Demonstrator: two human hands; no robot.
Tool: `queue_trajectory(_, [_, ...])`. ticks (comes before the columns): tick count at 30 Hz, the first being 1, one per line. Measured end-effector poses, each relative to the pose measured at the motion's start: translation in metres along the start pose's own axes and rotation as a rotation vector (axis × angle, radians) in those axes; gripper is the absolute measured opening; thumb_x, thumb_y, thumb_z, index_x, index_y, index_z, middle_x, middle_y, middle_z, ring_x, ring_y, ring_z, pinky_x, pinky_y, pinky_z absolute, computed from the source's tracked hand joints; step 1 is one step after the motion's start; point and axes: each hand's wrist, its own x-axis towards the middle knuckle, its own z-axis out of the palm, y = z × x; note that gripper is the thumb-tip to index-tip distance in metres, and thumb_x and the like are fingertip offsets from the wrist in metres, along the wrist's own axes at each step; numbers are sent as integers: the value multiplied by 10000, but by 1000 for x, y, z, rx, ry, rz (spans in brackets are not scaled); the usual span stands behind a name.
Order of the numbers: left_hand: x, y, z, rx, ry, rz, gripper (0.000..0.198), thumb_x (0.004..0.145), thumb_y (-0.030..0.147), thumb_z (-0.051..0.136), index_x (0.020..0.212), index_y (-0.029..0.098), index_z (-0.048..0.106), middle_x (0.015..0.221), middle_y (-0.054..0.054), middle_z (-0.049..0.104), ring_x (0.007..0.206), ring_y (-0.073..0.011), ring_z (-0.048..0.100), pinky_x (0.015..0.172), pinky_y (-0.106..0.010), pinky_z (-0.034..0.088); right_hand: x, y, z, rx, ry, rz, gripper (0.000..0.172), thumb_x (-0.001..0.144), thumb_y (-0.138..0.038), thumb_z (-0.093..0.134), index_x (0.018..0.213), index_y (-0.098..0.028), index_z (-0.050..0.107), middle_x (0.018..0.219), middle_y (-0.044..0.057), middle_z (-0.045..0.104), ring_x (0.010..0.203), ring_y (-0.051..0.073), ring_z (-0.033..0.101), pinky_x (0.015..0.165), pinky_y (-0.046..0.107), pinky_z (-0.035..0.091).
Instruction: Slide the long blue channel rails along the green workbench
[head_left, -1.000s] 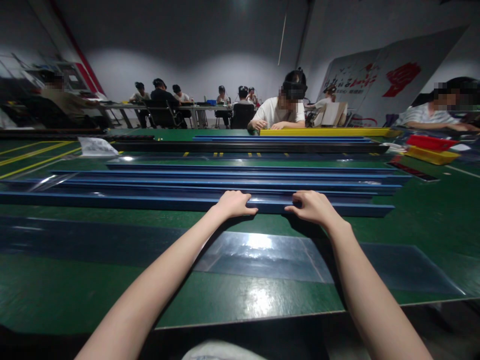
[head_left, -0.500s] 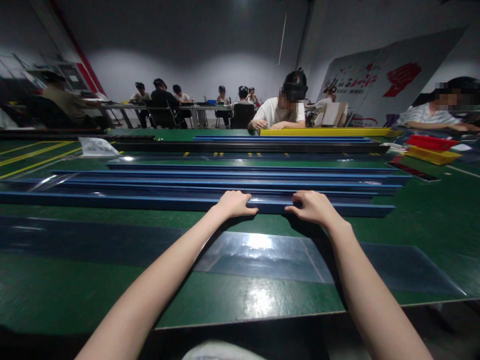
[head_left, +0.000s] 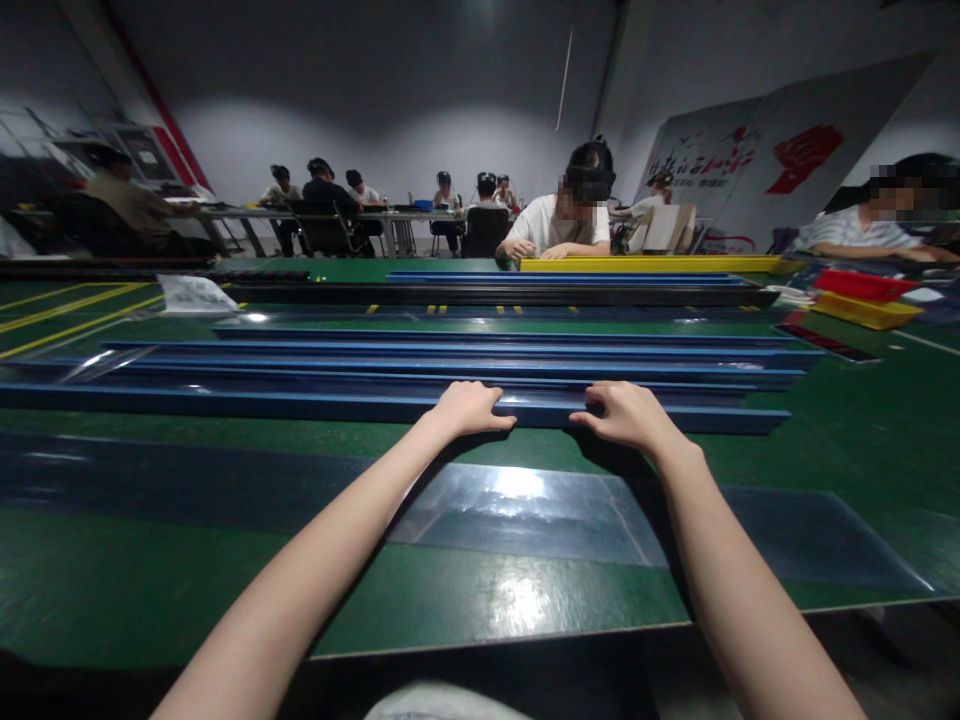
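Long blue open-topped channel, rigid, plastic or metal unclear (head_left: 225,402), lies straight ahead at the hands, long axis left-right, crosswise to the reach. Left hand (head_left: 466,408) and right hand (head_left: 626,410) both on it, fingers curled over near wall, thumbs at near face, gripping; fingertips hidden. Right hand nearer its right end. Slim parallel blue rails (head_left: 675,354) just beyond. Glossy flat clear film strip (head_left: 517,510) nearer the body, on smooth green bench (head_left: 420,590).

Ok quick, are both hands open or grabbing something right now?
Left hand: closed, holding the nearest blue channel strip.
Right hand: closed, holding the same strip, thumb on its near wall.
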Motion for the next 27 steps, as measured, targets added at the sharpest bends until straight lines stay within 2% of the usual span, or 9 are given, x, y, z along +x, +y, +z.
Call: queue_trajectory(27, [-1,1,-2,-16,-10,-9,549,734,635,367,954,190,602,915,-115,664,857,-282,619,710,-336,444,0,0,0,3,-2,-2,333,775,-496,449,732,-201,596,813,51,662,756,189,587,550,252,296])
